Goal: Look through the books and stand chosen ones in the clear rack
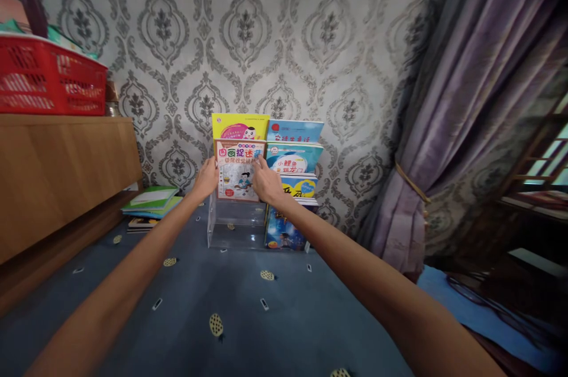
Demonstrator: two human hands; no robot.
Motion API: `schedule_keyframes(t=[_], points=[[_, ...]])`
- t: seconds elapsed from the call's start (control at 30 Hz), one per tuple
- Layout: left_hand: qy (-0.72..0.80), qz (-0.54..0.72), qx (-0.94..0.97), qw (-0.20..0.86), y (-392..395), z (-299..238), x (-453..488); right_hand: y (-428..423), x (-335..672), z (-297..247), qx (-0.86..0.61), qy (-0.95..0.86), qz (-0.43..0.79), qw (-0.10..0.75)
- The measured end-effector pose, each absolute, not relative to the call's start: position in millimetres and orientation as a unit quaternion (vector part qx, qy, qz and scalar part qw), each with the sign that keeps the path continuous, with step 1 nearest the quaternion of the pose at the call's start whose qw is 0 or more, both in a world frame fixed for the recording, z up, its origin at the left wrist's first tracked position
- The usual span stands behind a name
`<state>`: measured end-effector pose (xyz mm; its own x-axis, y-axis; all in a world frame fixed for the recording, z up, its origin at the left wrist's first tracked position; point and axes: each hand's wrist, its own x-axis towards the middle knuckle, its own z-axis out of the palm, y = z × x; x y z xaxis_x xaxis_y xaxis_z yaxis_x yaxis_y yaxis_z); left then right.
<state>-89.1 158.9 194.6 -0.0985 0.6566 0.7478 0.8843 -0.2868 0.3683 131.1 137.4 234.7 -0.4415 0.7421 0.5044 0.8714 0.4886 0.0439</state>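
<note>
Both my arms reach forward to a clear acrylic book rack (231, 229) standing on the blue carpet against the wall. My left hand (206, 179) grips the left edge of a white children's book with red characters (236, 179). My right hand (266, 181) holds that book's right edge, fingers on its cover. The book stands upright in the rack's left column, in front of a yellow book (239, 125). The right column holds tiered books: light blue ones (295, 130), a blue and yellow one (298, 186) and a dark one (284, 234) at the bottom.
A stack of green and dark books (151, 202) lies on the floor left of the rack. A wooden cabinet (57, 176) at the left carries a red basket (48, 78). Purple curtains (452, 116) hang at the right, over a blue mat (479, 312).
</note>
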Motion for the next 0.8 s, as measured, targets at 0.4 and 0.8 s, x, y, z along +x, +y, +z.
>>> schedule_keyframes(t=[0.4,0.8], points=[[-0.593,-0.435,-0.664,0.139,152.5,199.3,-89.6,132.2,133.3,225.3,-0.475,-0.839,-0.144,0.223],[-0.657,-0.390,-0.628,0.146,142.0,202.5,-83.9,117.6,139.5,219.2,-0.460,-0.847,-0.147,0.222]])
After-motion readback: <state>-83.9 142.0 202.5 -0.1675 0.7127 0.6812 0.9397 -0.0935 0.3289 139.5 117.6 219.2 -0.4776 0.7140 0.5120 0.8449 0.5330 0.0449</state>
